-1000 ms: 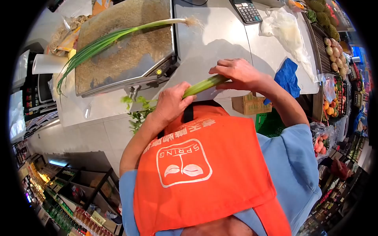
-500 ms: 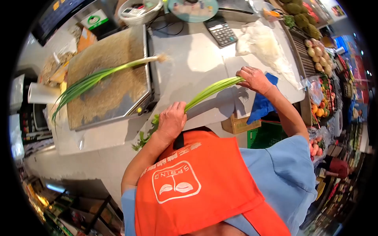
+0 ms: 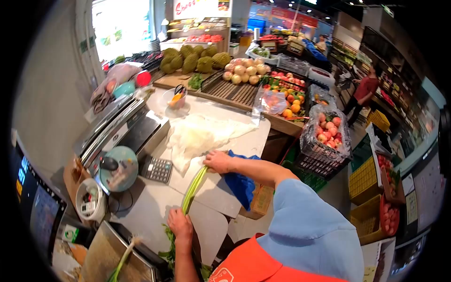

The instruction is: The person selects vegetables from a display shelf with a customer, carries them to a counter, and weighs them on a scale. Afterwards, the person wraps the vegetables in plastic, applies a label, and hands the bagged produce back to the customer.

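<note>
A bunch of celery (image 3: pixel 193 188) with pale green stalks stretches between my two hands above the white counter. My left hand (image 3: pixel 181 224) is closed round the stalks near the leafy end, whose leaves (image 3: pixel 167 249) hang below it. My right hand (image 3: pixel 218 162) grips the other end of the stalks, its fingers wrapped over them. Close to my right hand lie a blue cloth or bag (image 3: pixel 240 185) and a heap of thin whitish plastic bags (image 3: pixel 195 136). At the lower left, a green onion (image 3: pixel 124 258) with a white root end rests on the scale plate (image 3: pixel 101 249).
A calculator (image 3: pixel 157 169), a round teal tray (image 3: pixel 118 168) and a white basket (image 3: pixel 89 199) stand on the counter's left. A cardboard box (image 3: pixel 260 199) is beside the counter. Beyond are durians (image 3: pixel 190 62), onions (image 3: pixel 246 70) and crated apples (image 3: pixel 329 131). A person (image 3: pixel 364 91) stands right.
The head view has swung up and to the right, bringing the shop's produce into sight. Both hands still hold the celery; the green onion still lies on the scale.
</note>
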Available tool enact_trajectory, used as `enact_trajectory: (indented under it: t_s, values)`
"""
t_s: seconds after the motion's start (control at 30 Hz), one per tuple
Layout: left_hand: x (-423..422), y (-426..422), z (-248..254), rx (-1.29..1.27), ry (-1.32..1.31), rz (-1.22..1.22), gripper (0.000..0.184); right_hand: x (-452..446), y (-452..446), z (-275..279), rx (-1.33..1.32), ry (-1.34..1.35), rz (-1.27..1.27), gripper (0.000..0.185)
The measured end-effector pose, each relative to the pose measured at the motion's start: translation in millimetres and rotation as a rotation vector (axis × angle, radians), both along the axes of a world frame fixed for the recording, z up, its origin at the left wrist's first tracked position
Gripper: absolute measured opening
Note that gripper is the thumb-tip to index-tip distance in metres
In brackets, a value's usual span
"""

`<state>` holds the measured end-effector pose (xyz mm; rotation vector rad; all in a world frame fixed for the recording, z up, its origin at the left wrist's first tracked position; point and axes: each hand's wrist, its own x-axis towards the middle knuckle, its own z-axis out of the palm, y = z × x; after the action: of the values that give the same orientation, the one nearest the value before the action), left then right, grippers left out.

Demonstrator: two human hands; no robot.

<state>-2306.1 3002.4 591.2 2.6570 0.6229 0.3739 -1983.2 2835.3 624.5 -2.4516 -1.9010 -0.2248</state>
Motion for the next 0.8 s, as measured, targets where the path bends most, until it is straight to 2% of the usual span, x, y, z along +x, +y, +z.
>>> enact_trajectory:
  t_s: [0.03, 0.07, 0.17, 0.23, 0.27, 0.37, 0.4, 0.47, 0.5, 0.57, 0.63, 0.67, 0.7, 0.73, 0.77, 0.8]
  values:
    - [1, -2, 7, 0.039, 0.001, -0.019, 0.029, -8, -5, 15, 0.076, 0.003, 0.031, 0.043]
    - [1, -3, 13, -0.035, 0.085, -0.012, 0.040, -17, -12, 31, 0.086, 0.005, 0.014, 0.048]
    - [-10, -12, 26, -0.017, 0.074, 0.003, 0.056, -37, -49, 60, 0.259, 0.085, 0.018, 0.052]
    - [-18, -18, 33, 0.050, 0.017, -0.011, 0.065, -43, -78, 87, 0.216, 0.094, -0.078, 0.058]
    - [-23, -20, 38, 0.085, -0.013, -0.016, 0.070, -33, -97, 95, 0.191, 0.148, -0.200, 0.063]
    - [-49, -41, 70, 0.149, -0.170, -0.084, 0.067, 45, -156, 136, 0.293, 0.302, -0.721, 0.068]
    - [-59, -48, 78, 0.074, -0.186, -0.143, 0.065, 78, -170, 161, 0.380, 0.319, -0.850, 0.057]
    - [-78, -54, 93, -0.067, -0.217, -0.235, 0.061, 130, -204, 226, 0.723, 0.319, -0.932, 0.035]
    - [-82, -58, 99, -0.115, -0.289, -0.260, 0.054, 154, -224, 259, 0.917, 0.345, -0.875, 0.025]
    - [-107, -67, 109, -0.212, -0.283, -0.267, 0.042, 203, -245, 315, 1.277, 0.520, -0.596, 0.009]
    - [-137, -74, 111, -0.320, -0.253, -0.260, 0.033, 266, -238, 339, 1.472, 0.801, -0.260, 0.022]
    - [-150, -75, 115, -0.346, -0.159, -0.261, 0.034, 237, -189, 339, 1.543, 0.859, -0.341, 0.017]
    - [-166, -80, 116, -0.477, -0.062, -0.239, 0.035, 203, -136, 342, 1.619, 0.918, -0.418, 0.013]
    - [-174, -82, 122, -0.531, -0.053, -0.246, 0.033, 287, -177, 303, 1.417, 1.155, -0.305, 0.007]
    - [-188, -74, 129, -0.576, -0.057, -0.222, 0.031, 286, -87, 285, 1.358, 1.207, -0.443, 0.010]
    - [-189, -75, 119, -0.556, -0.130, -0.257, 0.031, 284, -96, 279, 1.311, 1.234, -0.322, 0.011]
